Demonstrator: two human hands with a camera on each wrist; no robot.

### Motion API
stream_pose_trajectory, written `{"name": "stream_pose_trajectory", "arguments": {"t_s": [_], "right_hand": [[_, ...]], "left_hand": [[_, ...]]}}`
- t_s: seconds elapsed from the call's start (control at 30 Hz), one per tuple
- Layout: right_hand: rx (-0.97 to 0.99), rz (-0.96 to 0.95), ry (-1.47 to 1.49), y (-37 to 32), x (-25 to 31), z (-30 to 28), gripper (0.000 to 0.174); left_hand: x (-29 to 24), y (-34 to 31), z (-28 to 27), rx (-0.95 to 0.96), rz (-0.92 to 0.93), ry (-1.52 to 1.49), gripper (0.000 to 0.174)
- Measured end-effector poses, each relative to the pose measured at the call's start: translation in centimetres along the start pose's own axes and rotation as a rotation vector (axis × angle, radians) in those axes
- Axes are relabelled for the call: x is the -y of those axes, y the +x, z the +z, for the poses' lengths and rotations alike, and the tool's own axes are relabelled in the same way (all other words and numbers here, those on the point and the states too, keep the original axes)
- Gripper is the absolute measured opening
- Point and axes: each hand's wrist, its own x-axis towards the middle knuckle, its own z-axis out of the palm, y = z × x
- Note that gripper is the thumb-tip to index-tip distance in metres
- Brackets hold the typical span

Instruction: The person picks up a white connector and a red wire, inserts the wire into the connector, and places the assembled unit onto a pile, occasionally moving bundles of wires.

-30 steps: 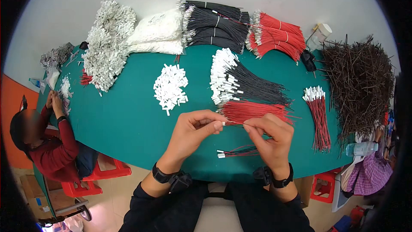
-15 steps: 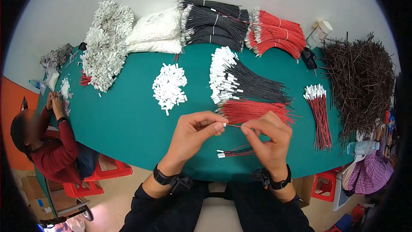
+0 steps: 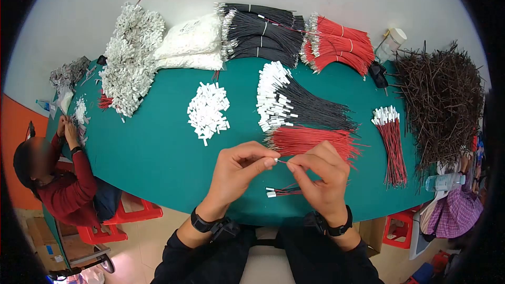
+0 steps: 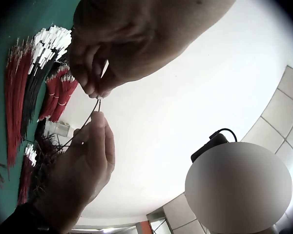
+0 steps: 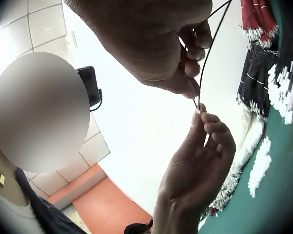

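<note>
Thumb and forefinger of my left hand [image 3: 236, 173] pinch a small white connector housing [image 3: 276, 160], mostly hidden by the fingertips. Close beside it, my right hand [image 3: 322, 179] pinches a thin red wire [image 3: 283, 162] between thumb and forefinger. Two wires run to the housing in the wrist views; a dark wire [image 5: 212, 48] passes outside the right hand's grip and trails away. Below the hands lie a few white connectors [image 3: 271, 193] with red and black wires. Just beyond the hands is a spread of loose red wires [image 3: 310, 141].
Black wires with white housings [image 3: 315, 102] lie behind the red ones. A pile of white housings [image 3: 209, 110] sits left, a red-wired bundle [image 3: 389, 147] right. Bundled black [image 3: 263, 29] and red wires [image 3: 342, 42] line the wall. Another person [image 3: 58, 179] sits at far left.
My right hand has moved left toward my left hand, and the stretch of wire between the fingertips has become shorter. Both hands sit slightly lower in the head view.
</note>
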Motion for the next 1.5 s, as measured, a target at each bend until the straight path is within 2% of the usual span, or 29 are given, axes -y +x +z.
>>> {"name": "stream_pose_trajectory", "arguments": {"t_s": [0.67,0.77,0.8,0.87,0.93,1.0,1.03,1.07,1.13,1.2,1.27,1.4,1.5], "right_hand": [[0.056,0.035,0.043,0.1,-0.2,-0.1,0.012],[0.371,0.542,0.245,0.1,0.4,-1.9,0.012],[0.370,0.542,0.242,-0.3,0.1,-2.4,0.012],[0.453,0.435,0.057,-1.5,-1.4,-3.6,0.013],[0.489,0.376,-0.032,-2.6,-2.8,-4.4,0.014],[0.644,0.303,-0.163,-3.5,-3.6,-5.1,0.015],[0.720,0.266,-0.229,-3.7,-4.0,-5.1,0.016],[0.718,0.267,-0.229,-3.9,-4.4,-5.0,0.016],[0.569,0.233,-0.319,-3.0,-4.9,-4.4,0.014],[0.480,0.203,-0.365,-1.6,-5.4,-3.3,0.013],[0.387,0.040,-0.404,-0.4,-6.4,-1.1,0.014],[0.443,-0.016,-0.497,-0.3,-9.2,2.2,0.014],[0.484,-0.058,-0.507,0.1,-9.9,1.9,0.017]], "left_hand": [[0.3,0.0,1.1,-0.035,-0.013,-0.099,0.011],[1.0,-0.3,0.6,-0.042,-0.026,-0.092,0.011],[1.4,-0.5,0.3,-0.016,-0.007,0.061,0.011],[2.6,-1.1,-0.3,0.024,0.033,0.365,0.013],[4.2,-2.0,-0.8,0.067,0.047,0.467,0.014],[4.3,-2.2,-0.7,0.164,0.075,0.670,0.017],[4.2,-1.8,-1.0,0.166,0.079,0.672,0.017],[4.1,-1.1,-1.5,0.137,0.157,0.727,0.018],[3.1,1.1,-2.2,0.069,0.317,0.832,0.020],[2.0,5.1,-2.7,-0.033,0.385,0.917,0.022],[2.5,10.1,-3.4,-0.143,0.532,1.066,0.022],[4.7,16.6,-3.7,-0.201,0.587,1.174,0.018],[5.2,18.5,-3.9,-0.132,0.470,1.220,0.013]]}}
